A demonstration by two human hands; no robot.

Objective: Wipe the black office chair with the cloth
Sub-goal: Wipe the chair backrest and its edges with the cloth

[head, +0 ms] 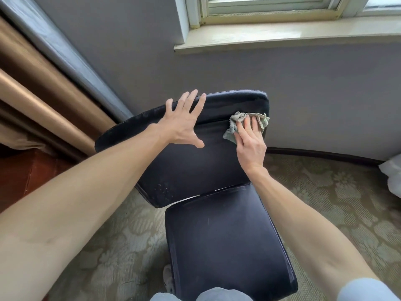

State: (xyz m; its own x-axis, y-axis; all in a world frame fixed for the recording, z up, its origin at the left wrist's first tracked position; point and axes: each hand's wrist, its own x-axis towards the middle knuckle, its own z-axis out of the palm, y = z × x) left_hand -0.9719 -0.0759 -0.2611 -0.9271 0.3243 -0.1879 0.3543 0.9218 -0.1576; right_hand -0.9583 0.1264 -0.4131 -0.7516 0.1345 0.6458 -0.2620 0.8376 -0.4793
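Steadily braced, wiped black office chair (227,235).
Spread open left hand (182,124) on backrest (191,170) top, likely as brace; pressed cloth (237,117) under flat, straight-fingered right hand (250,146).

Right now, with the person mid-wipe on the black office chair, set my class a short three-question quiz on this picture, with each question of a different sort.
1. True or false: the left hand holds the cloth.
2. Where on the backrest of the black office chair does the cloth lie? A) lower left corner B) upper right C) dead centre
3. Fill in: the floor under the chair is patterned ____.

Key: 1 false: the right hand presses the cloth, and the left rests open on the backrest's top. 2 B. 3 carpet.
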